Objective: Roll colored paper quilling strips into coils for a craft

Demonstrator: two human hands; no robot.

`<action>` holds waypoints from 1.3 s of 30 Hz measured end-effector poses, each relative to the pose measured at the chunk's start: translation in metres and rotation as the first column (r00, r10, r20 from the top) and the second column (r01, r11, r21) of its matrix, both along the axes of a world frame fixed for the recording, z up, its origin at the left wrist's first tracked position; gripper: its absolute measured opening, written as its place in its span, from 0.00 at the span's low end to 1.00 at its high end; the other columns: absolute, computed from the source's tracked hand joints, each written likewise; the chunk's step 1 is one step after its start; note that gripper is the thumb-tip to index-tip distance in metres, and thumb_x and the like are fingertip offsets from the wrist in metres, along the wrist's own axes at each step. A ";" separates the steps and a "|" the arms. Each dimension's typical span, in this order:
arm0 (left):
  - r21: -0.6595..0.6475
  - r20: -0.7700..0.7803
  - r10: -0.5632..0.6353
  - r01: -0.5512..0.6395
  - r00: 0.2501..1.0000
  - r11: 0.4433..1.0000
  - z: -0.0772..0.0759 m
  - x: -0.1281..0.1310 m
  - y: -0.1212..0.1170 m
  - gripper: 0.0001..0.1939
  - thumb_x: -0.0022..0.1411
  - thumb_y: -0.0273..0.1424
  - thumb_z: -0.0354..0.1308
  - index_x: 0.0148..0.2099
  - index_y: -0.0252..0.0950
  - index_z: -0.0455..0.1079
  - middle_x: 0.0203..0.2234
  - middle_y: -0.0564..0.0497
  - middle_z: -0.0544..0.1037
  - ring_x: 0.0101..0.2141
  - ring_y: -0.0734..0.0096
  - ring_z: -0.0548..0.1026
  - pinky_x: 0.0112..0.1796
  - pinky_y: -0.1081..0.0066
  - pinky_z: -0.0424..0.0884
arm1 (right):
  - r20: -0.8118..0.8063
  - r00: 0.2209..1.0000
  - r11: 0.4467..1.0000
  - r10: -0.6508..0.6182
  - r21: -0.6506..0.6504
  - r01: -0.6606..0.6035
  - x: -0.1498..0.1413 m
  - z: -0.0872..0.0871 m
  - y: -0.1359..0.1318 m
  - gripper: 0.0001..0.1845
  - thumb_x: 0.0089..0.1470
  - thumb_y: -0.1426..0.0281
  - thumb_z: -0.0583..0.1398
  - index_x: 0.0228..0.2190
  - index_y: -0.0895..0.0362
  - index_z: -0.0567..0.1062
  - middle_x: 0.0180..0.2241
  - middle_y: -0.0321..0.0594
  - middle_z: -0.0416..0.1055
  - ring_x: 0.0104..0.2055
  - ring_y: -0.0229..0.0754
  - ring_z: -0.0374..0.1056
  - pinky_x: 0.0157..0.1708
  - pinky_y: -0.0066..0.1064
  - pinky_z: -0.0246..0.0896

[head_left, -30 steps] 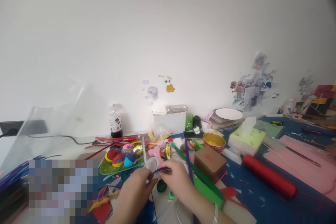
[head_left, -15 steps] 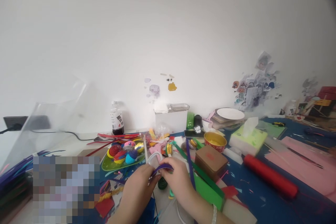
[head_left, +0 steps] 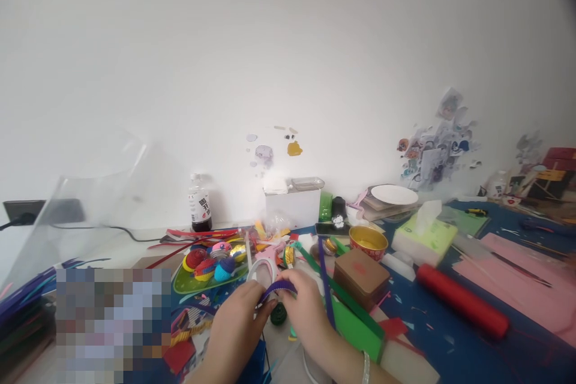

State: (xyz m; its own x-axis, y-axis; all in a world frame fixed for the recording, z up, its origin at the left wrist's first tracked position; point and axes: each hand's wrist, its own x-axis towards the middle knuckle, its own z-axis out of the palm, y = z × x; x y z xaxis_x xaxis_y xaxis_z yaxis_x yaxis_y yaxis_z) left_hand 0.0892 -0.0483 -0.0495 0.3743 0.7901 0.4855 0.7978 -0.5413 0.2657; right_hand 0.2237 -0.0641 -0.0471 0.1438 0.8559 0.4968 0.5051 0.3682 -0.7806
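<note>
A purple strip of ridged paper (head_left: 279, 285) bows upward between my two hands above the table. My left hand (head_left: 236, 321) pinches its left end between thumb and fingers. My right hand (head_left: 303, 306) is closed on the other end, its fingertips partly hiding the strip. Just below the strip lies a dark green coil (head_left: 278, 314). Behind my hands, a white looped handle (head_left: 263, 265) joins a pink part; a gold ridged coil (head_left: 288, 257) lies to its right. On a green leaf-shaped plate (head_left: 182, 283) sit several coloured ridged cones and coils.
To the right are a brown box (head_left: 361, 276), a gold-lined bowl (head_left: 369, 245), a tissue pack (head_left: 425, 240) and a red roll (head_left: 463, 301). Green strips (head_left: 355, 324) lie beside my right forearm. A dark-filled bottle (head_left: 200, 204) stands by the wall. Paper scraps cover the table.
The purple strip is arched slightly higher between my hands, and more of the dark green coil shows beneath it. Both hands keep their grip almost in place.
</note>
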 end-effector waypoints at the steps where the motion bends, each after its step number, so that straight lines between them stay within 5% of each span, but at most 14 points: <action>1: -0.011 -0.001 0.006 -0.006 1.000 1.000 0.000 0.000 0.000 0.11 0.59 0.36 0.47 0.27 0.39 0.65 0.26 0.51 0.73 0.29 0.65 0.72 0.28 0.72 0.64 | 0.014 1.000 1.000 0.003 -0.005 -0.003 0.001 -0.001 0.001 0.14 0.43 0.84 0.54 0.28 0.56 0.73 0.31 0.38 0.73 0.35 0.42 0.68 0.36 0.29 0.62; 7: -0.182 0.038 0.076 -0.068 0.996 0.981 0.007 -0.001 0.001 0.13 0.60 0.39 0.45 0.30 0.40 0.67 0.25 0.52 0.76 0.27 0.66 0.73 0.25 0.74 0.62 | 0.078 0.995 0.998 0.059 0.020 -0.061 0.002 -0.010 0.005 0.07 0.49 0.77 0.54 0.31 0.56 0.69 0.32 0.38 0.68 0.35 0.41 0.65 0.35 0.31 0.61; 13: -0.276 0.135 0.067 -0.027 0.989 0.961 0.012 -0.003 0.001 0.13 0.58 0.41 0.47 0.37 0.41 0.69 0.29 0.53 0.79 0.30 0.66 0.75 0.28 0.75 0.64 | -0.111 0.985 0.990 0.134 0.060 -0.128 0.002 -0.008 0.006 0.12 0.47 0.78 0.55 0.36 0.55 0.70 0.37 0.41 0.69 0.40 0.42 0.66 0.37 0.30 0.63; 18: -0.385 0.210 0.074 0.013 0.975 0.923 0.014 -0.004 0.001 0.14 0.56 0.41 0.49 0.38 0.41 0.70 0.27 0.53 0.80 0.30 0.65 0.77 0.27 0.76 0.65 | -0.057 0.985 0.984 0.161 0.080 -0.156 0.004 0.001 0.006 0.10 0.43 0.82 0.56 0.25 0.56 0.72 0.29 0.37 0.68 0.35 0.40 0.66 0.35 0.29 0.62; 24: -0.409 0.316 -0.024 0.159 0.948 0.899 0.019 -0.004 0.000 0.17 0.58 0.40 0.45 0.30 0.38 0.71 0.24 0.54 0.78 0.25 0.68 0.73 0.25 0.75 0.64 | -0.081 0.987 0.989 0.141 0.060 -0.136 0.003 -0.006 0.009 0.09 0.46 0.82 0.53 0.27 0.56 0.67 0.31 0.37 0.66 0.35 0.39 0.64 0.37 0.30 0.61; 29: -0.449 0.461 -0.064 0.294 0.885 0.844 0.019 -0.005 0.003 0.13 0.56 0.34 0.46 0.34 0.36 0.71 0.25 0.54 0.78 0.29 0.67 0.73 0.30 0.74 0.65 | -0.089 0.977 0.977 0.196 0.108 -0.186 0.004 -0.010 0.011 0.09 0.48 0.81 0.52 0.28 0.56 0.66 0.34 0.38 0.66 0.38 0.40 0.64 0.39 0.30 0.60; 39: -0.418 0.487 -0.035 0.268 0.873 0.868 0.015 -0.010 0.009 0.08 0.50 0.28 0.47 0.28 0.37 0.68 0.20 0.57 0.70 0.25 0.69 0.70 0.28 0.75 0.62 | 0.044 0.950 0.931 0.310 0.189 -0.313 0.008 0.000 -0.001 0.10 0.51 0.81 0.51 0.30 0.55 0.67 0.42 0.41 0.67 0.46 0.41 0.63 0.45 0.35 0.57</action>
